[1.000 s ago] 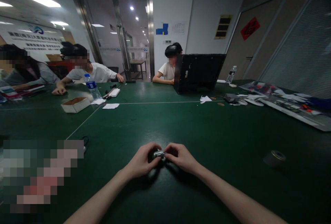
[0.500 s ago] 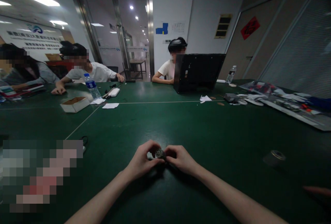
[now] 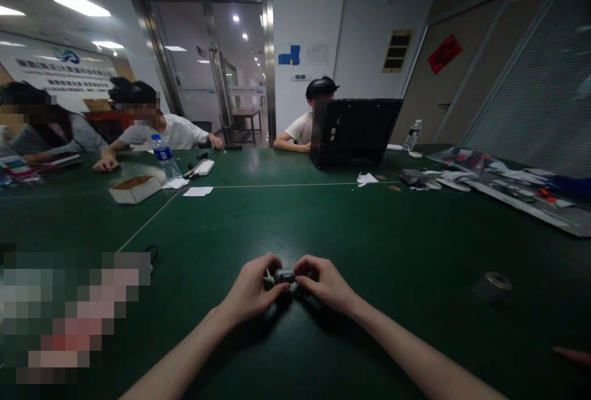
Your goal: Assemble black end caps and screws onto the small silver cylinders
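Note:
A small grey metal-looking cylindrical part [image 3: 285, 275] is held between both hands just above the green table [image 3: 295, 221]. My left hand [image 3: 255, 282] curls around its left end, thumb below and fingers above. My right hand [image 3: 323, 280] pinches the right end between thumb and fingertips. The part's long side faces me, and its ends are partly hidden by the fingers. Its exact kind is too small to make out.
A roll of clear tape [image 3: 492, 287] stands to the right, with a fingertip [image 3: 570, 354] near the lower right edge. Farther off are an open box [image 3: 133, 191], a water bottle [image 3: 165, 157], a black monitor [image 3: 355, 132] and a cluttered tray [image 3: 530, 197]. Several people sit around the table.
The grey cylindrical part has turned: its round end with small holes faced me before, and now its side does. Both hands keep nearly the same place.

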Tool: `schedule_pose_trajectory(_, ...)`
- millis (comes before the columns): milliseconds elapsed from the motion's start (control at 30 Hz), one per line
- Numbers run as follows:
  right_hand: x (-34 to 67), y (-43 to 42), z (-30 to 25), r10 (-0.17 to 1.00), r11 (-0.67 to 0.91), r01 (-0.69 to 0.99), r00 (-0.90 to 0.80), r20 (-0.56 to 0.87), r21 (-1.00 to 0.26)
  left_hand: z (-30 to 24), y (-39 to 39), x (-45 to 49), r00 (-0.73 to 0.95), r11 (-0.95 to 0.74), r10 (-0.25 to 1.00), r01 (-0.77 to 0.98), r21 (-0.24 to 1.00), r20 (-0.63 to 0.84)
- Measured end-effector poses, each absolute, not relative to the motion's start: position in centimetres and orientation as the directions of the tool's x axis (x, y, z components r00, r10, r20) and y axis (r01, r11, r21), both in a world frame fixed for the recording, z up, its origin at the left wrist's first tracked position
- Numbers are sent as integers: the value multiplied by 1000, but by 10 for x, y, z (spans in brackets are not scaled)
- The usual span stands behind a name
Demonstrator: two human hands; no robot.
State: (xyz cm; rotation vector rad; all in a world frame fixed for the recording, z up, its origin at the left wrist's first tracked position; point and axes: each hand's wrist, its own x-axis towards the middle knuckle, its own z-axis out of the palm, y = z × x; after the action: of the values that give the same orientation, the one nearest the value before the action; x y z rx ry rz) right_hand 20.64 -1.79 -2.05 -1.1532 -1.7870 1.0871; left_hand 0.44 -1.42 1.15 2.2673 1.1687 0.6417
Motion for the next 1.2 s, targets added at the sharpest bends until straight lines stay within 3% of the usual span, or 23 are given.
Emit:
schedule_pose_trajectory(633,202,-25,-14,898,385,336,-353,263,-860,10,-14,7,664,-578,741,558,595,96)
schedule_pose_trajectory(1200,196,-29,-9,898,397,369,-345,273,-840,12,-15,8,633,-466,773,519,716,44)
